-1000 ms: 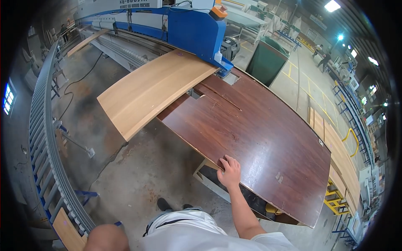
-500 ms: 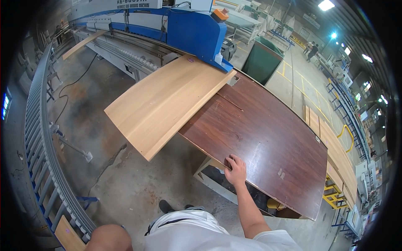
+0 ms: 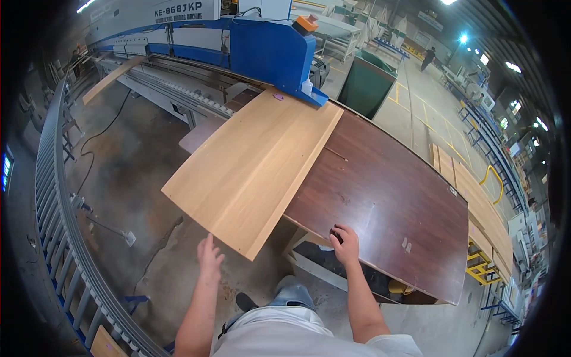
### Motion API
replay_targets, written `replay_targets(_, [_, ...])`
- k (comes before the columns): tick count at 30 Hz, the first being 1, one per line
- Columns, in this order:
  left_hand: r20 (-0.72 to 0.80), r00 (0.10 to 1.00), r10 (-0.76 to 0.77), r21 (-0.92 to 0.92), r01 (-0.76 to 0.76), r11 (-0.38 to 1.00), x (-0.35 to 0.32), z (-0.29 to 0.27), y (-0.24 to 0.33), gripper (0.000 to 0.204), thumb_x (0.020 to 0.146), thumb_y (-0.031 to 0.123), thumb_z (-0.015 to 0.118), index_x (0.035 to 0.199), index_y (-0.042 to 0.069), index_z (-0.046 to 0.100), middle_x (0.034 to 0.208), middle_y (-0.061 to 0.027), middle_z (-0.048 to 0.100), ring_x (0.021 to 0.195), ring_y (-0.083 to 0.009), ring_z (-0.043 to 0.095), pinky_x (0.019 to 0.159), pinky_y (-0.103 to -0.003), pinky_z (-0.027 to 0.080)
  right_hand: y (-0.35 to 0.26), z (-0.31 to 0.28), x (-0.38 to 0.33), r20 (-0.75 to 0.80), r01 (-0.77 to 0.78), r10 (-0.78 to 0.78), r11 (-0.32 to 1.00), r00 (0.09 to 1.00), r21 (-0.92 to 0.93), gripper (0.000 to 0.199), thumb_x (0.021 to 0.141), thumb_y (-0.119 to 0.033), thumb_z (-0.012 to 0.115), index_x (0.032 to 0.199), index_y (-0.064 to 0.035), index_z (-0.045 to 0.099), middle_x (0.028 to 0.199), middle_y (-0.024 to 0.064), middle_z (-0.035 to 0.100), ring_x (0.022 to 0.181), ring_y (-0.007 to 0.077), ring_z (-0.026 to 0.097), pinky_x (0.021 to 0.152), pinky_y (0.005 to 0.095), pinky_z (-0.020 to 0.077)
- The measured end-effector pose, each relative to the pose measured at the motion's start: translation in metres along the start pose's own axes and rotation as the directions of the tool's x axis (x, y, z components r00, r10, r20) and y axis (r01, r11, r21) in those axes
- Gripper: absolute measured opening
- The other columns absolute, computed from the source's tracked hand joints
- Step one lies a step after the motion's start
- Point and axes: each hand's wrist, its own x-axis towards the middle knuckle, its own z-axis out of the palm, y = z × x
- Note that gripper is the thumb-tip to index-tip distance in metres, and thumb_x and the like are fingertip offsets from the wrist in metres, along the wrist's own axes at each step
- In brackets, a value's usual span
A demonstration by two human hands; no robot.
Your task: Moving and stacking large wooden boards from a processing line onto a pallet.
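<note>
A wide pale wood panel lies slanting, its far end by the blue machine housing and its right side over a dark red-brown tabletop. My left hand is at the panel's near edge, fingers apart; whether the fingertips touch the wood I cannot tell. At the tabletop's front edge, my right hand has its fingers curled around something small and dark, too little of which shows to name.
A roller conveyor curves along the left. Behind the tabletop stands a green bin. Long pale boards are stacked at the right. A narrow strip of wood sticks out from the machine. One person is far off.
My left hand has come up to the panel's near edge. The panel's near end has swung rightward and closer to me. My right hand remains at the tabletop edge.
</note>
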Motion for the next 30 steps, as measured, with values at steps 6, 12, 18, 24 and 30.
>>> replay_targets(6, [0.138, 0.988, 0.073, -0.394, -0.012, 0.919, 0.030, 0.053, -0.030, 0.053, 0.094, 0.045, 0.043, 0.128, 0.004, 0.036, 0.124, -0.0123, 0.049, 0.111, -0.0254, 0.052, 0.089, -0.042, 0.045, 0.028, 0.015, 0.044, -0.033, -0.267, 0.281, 0.938, 0.959, 0.222, 0.019, 0.078, -0.018, 0.063, 0.091, -0.0042, 0.066, 0.093, 0.0113, 0.064, 0.079, 0.0269, 0.060, 0.073, 0.0351, 0.0480])
replay_targets(12, [-0.288, 0.935, 0.207, -0.217, -0.274, 0.937, 0.026, 0.071, -0.035, 0.050, 0.096, 0.042, 0.039, 0.122, 0.000, 0.044, 0.116, -0.0116, 0.055, 0.103, -0.0235, 0.057, 0.086, -0.036, 0.048, 0.096, 0.035, 0.159, -0.011, -0.274, 0.295, 0.900, 0.955, 0.339, 0.023, 0.082, -0.017, 0.062, 0.098, -0.0009, 0.064, 0.091, 0.0124, 0.064, 0.081, 0.0216, 0.061, 0.075, 0.0314, 0.0480])
replay_targets(18, [-0.276, 0.929, 0.248, -0.157, -0.298, 0.942, 0.005, 0.038, -0.034, 0.047, 0.097, 0.038, 0.039, 0.123, 0.000, 0.045, 0.115, -0.0105, 0.057, 0.101, -0.0205, 0.057, 0.087, -0.033, 0.046, 0.180, 0.055, 0.299, -0.144, -0.307, 0.346, 0.922, 0.927, 0.236, 0.047, 0.086, -0.028, 0.057, 0.120, 0.0042, 0.052, 0.119, 0.0221, 0.053, 0.109, 0.0320, 0.051, 0.095, 0.0370, 0.0397])
replay_targets(24, [-0.342, 0.906, 0.250, 0.019, -0.260, 0.966, -0.024, 0.013, -0.034, 0.045, 0.098, 0.038, 0.040, 0.120, -0.001, 0.049, 0.112, -0.0095, 0.059, 0.098, -0.0186, 0.058, 0.085, -0.031, 0.046, 0.233, 0.053, 0.389, -0.222, -0.331, 0.333, 0.942, 0.916, 0.046, 0.052, 0.087, -0.038, 0.054, 0.120, 0.0028, 0.052, 0.125, 0.0270, 0.046, 0.119, 0.0380, 0.043, 0.098, 0.0429, 0.0362])
replay_targets(30, [-0.331, 0.909, 0.252, 0.076, -0.240, 0.968, -0.042, -0.008, -0.025, 0.045, 0.097, 0.037, 0.042, 0.117, -0.002, 0.051, 0.107, -0.0089, 0.061, 0.097, -0.0173, 0.058, 0.083, -0.029, 0.045, 0.229, 0.016, 0.434, 0.294, -0.375, 0.445, 0.888, 0.846, -0.267, 0.055, 0.085, -0.048, 0.049, 0.105, 0.0012, 0.063, 0.099, 0.0258, 0.062, 0.099, 0.0378, 0.058, 0.090, 0.0407, 0.0435])
